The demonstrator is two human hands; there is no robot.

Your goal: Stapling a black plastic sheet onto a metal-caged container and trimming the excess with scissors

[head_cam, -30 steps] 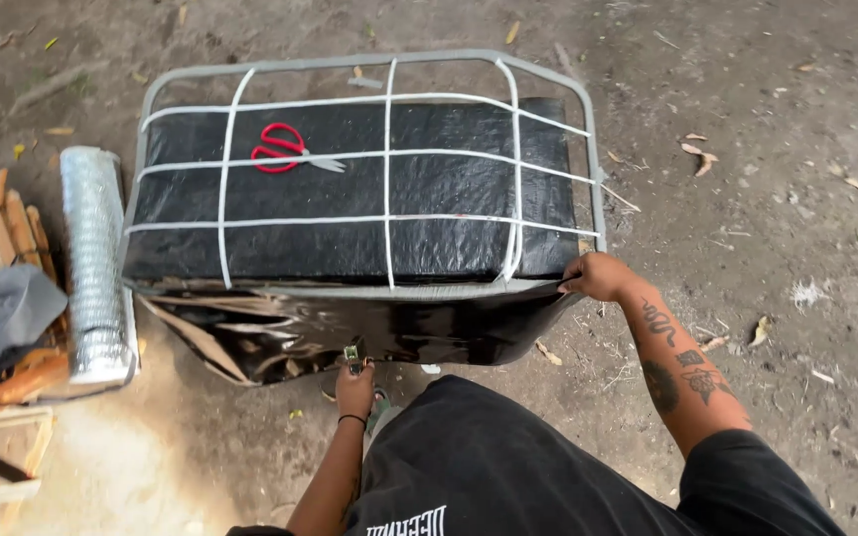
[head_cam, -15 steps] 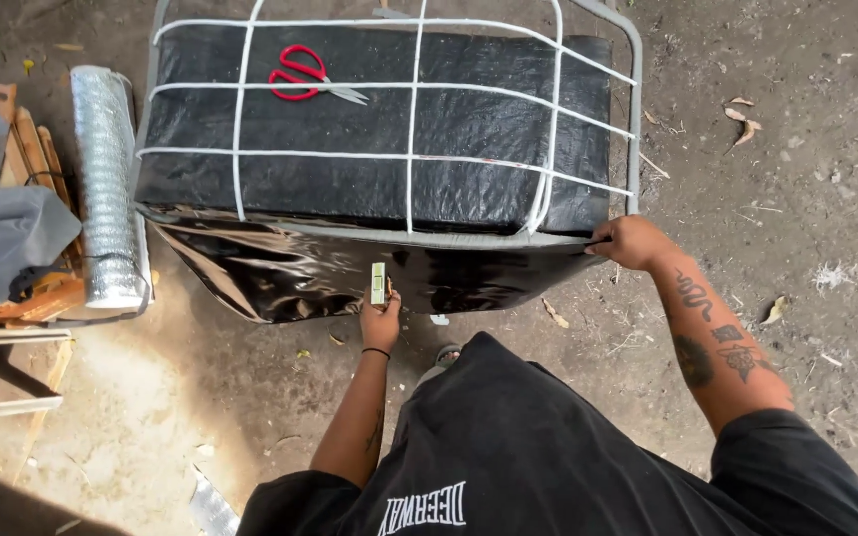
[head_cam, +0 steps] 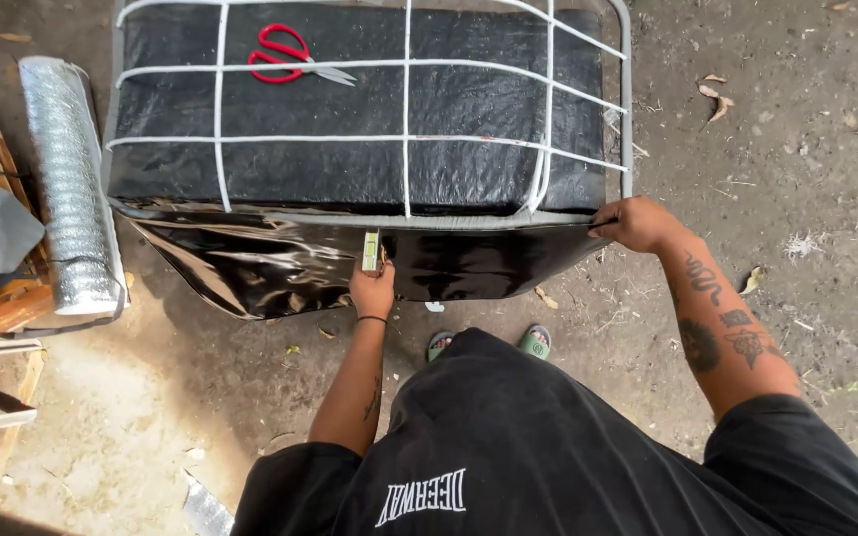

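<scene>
Left hand (head_cam: 373, 290) fingers clenched round small green cutter (head_cam: 371, 251), blade end up at hanging black sheet (head_cam: 280, 263); right hand (head_cam: 636, 222) pinches sheet's edge at frame (head_cam: 627, 109) corner, keeping it taut; red scissors (head_cam: 290, 56) parked atop, beyond.

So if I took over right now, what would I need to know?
Left hand: holds a small green lighter upright against the front edge of the frame.
Right hand: grips the black plastic sheet at the frame's right front corner.
Black pad sits in the frame under white cord; red scissors lie on top.
Done: cord laced across the top.
Left: the sheet's front flap hangs loose below the edge.
</scene>
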